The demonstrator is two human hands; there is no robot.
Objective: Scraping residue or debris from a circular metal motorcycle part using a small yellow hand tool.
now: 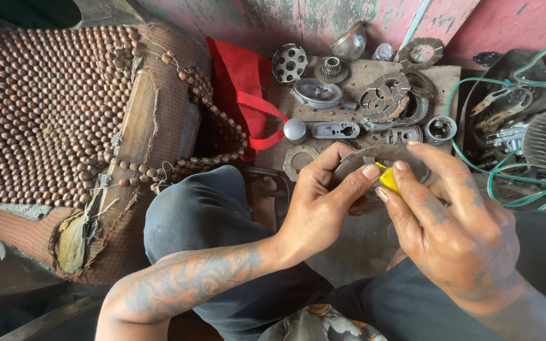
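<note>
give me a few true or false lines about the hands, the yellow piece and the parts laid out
1. Both hands pinch a small yellow piece. True: left hand, right hand.
2. The yellow piece lies on the floor. False: it is held between fingertips.
3. A red bag lies beside the metal parts. True.
4. The hose at the right is blue. False: it is green.
5. A beaded seat cover is at the left. True.

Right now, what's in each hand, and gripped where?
Left hand holds a round grey metal disc by its near edge. Right hand pinches a small yellow piece between thumb and fingers.
</note>
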